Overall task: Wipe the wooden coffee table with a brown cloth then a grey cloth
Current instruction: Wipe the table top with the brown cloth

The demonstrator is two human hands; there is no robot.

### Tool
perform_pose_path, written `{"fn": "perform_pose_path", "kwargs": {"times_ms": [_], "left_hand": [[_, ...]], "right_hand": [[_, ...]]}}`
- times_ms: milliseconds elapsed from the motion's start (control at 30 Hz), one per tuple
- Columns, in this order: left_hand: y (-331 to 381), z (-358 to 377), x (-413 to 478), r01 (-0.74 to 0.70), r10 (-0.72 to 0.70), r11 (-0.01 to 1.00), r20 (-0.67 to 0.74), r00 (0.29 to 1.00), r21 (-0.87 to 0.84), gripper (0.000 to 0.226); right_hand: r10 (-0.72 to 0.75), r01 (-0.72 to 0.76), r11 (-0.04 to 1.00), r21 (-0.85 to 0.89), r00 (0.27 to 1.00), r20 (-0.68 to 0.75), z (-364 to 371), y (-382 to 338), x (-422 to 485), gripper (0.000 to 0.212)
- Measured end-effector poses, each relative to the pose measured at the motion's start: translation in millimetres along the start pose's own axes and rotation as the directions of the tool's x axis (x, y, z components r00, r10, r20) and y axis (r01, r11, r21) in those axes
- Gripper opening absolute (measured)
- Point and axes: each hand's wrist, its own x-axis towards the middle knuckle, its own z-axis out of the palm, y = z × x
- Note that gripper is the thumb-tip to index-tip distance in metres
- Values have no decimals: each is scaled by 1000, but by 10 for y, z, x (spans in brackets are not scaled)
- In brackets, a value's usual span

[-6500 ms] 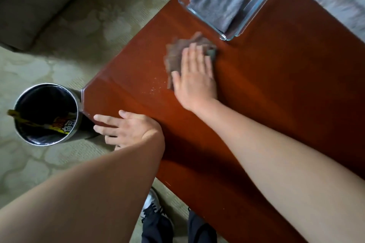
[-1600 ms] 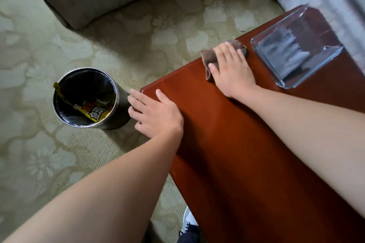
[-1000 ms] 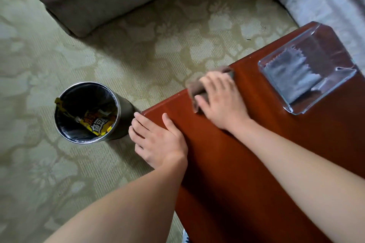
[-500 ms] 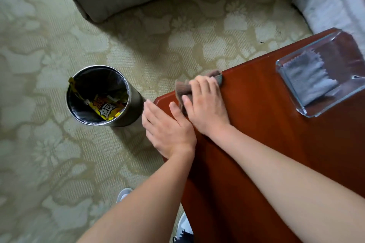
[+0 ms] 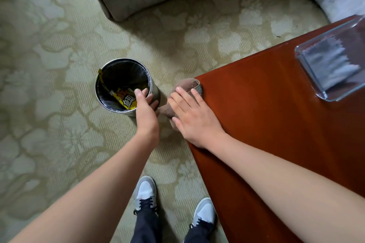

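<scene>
Head view: the brown cloth (image 5: 186,84) lay on the corner of the wooden table (image 5: 266,114), partly hanging over the edge. The right hand (image 5: 195,118) pressed it with straight, spread fingers (image 5: 183,97), not grasping it. The left hand (image 5: 146,109) was just beside the cloth, off the table and next to the bin (image 5: 120,77), its fingers relaxed, slightly cupped, holding nothing. The grey cloth (image 5: 331,65) lay in the glass tray (image 5: 320,92), well apart.

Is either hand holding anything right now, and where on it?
Nothing is in a grip. The right hand presses flat, fingers straight, on top of the brown cloth at the table corner; the left hand is open beside the bin.
</scene>
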Motion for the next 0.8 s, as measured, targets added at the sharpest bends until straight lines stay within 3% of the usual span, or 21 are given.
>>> {"fn": "perform_pose_path", "kwargs": {"times_ms": [133, 200, 300, 367, 433, 500, 567, 600, 667, 733, 800], "left_hand": [[22, 181, -87, -28, 19, 996, 113, 993, 81, 61], [-61, 233, -67, -115, 79, 964, 153, 985, 240, 73], [-182, 287, -204, -399, 279, 739, 292, 915, 543, 66], [-280, 319, -308, -542, 382, 534, 387, 839, 649, 70], [-423, 366, -361, -573, 427, 315, 426, 797, 756, 73], [-534, 438, -420, -507, 421, 236, 383, 822, 829, 70], [-591, 545, -508, -403, 411, 243, 282, 867, 882, 68], [-614, 606, -555, -354, 409, 232, 239, 881, 906, 70], [-658, 716, -677, -315, 433, 109, 240, 869, 943, 72], [-714, 827, -823, -445, 452, -60, 422, 786, 893, 72], [-821, 959, -1002, -628, 393, -201, 649, 651, 751, 70]], "right_hand": [[-68, 69, 995, 67, 998, -14, 10, -39, -436, 56], [-105, 105, 992, 72, 994, -5, 27, -42, -770, 56], [-113, 111, 992, 56, 993, 39, 50, -29, -1333, 63], [-1, -2, 999, 42, 997, 75, 56, 9, -1664, 68], [211, -215, 976, 40, 974, 88, 31, 90, -1921, 67], [420, -428, 902, 58, 901, 111, -28, 205, -2113, 63], [567, -582, 811, 59, 807, 166, -101, 356, -2229, 62], [604, -621, 783, 45, 775, 183, -126, 442, -2279, 65], [628, -642, 766, 13, 753, 197, -172, 597, -2418, 69], [658, -672, 740, -2, 723, 211, -183, 754, -2665, 72], [723, -737, 676, -20, 657, 214, -188, 915, -3002, 76]]}}
